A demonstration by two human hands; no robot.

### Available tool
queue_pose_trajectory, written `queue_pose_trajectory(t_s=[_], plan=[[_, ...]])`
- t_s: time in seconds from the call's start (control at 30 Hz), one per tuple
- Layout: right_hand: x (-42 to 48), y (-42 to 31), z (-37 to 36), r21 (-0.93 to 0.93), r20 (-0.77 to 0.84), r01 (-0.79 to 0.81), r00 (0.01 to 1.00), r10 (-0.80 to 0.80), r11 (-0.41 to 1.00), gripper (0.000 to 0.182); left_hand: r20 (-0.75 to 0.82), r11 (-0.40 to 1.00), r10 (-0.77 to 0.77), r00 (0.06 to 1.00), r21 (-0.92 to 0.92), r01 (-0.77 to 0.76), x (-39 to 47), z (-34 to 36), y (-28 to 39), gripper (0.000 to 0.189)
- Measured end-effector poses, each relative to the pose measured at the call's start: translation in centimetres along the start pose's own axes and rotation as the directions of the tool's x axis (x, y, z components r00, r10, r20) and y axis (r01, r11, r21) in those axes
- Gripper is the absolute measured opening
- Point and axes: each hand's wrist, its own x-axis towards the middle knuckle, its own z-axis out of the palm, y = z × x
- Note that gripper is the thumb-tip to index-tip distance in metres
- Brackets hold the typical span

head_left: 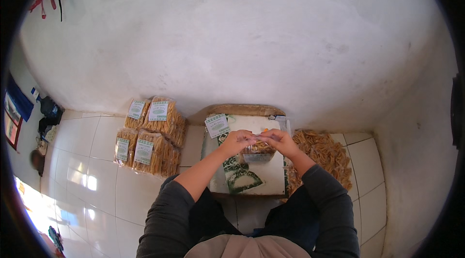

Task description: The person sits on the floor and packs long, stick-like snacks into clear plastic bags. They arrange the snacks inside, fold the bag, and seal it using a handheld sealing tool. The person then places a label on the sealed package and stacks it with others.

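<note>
A clear plastic bag of brown stick-shaped snacks (258, 152) stands on a low white table (269, 181). Both hands pinch its gathered top edge: my left hand (239, 142) from the left, my right hand (279, 142) from the right, fingertips almost touching. The bag's lower front shows a pale band, perhaps a label. At the table's back left lies a stack of printed paper labels (217, 125). Clear plastic, seemingly empty bags (285, 123), lies at the back right corner. Behind my right hand a small orange item is partly hidden.
Filled, labelled snack bags (152, 149) stand stacked on the tiled floor to the left, against the wall. A large heap of loose-looking snacks (327, 156) lies on the floor right of the table. A white wall (236, 58) rises behind. My knees flank the table's near edge.
</note>
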Motion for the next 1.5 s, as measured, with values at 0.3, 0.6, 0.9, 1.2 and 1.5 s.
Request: queue_pose_trajectory(t_s=[0.3, 0.6, 0.9, 1.2, 1.5], plan=[[0.7, -6.3, -2.2, -0.552, -0.041, 0.333, 0.905, -0.424, 0.764, 0.014, -0.029, 0.997, 0.061, 0.998, -0.039, -0.062, 0.5, 0.1, -1.5, 0.019], [1.1, -6.0, -2.5, -0.646, 0.216, 0.334, 0.943, -0.255, 0.687, 0.036, -0.008, 0.998, 0.047, 0.999, 0.04, -0.046, -0.2, 0.7, 0.9, 0.013], [-0.7, 1.6, -2.1, 0.045, 0.224, -0.171, 0.962, 0.157, 0.984, 0.042, 0.004, 0.997, 0.075, 0.997, -0.031, -0.074, -0.2, 0.7, -0.4, 0.016], [-0.4, 0.3, 0.5, 0.118, 0.06, -0.131, 0.99, 0.125, 0.984, 0.023, -0.03, 0.996, -0.067, 0.997, -0.066, 0.065, 0.0, 0.2, -1.2, 0.015], [-0.5, 1.2, 0.3, 0.1, -0.032, -0.136, 0.99, 0.14, 0.986, 0.015, -0.021, 0.998, 0.051, 0.998, -0.035, -0.051, 0.1, 0.5, 0.2, 0.022]])
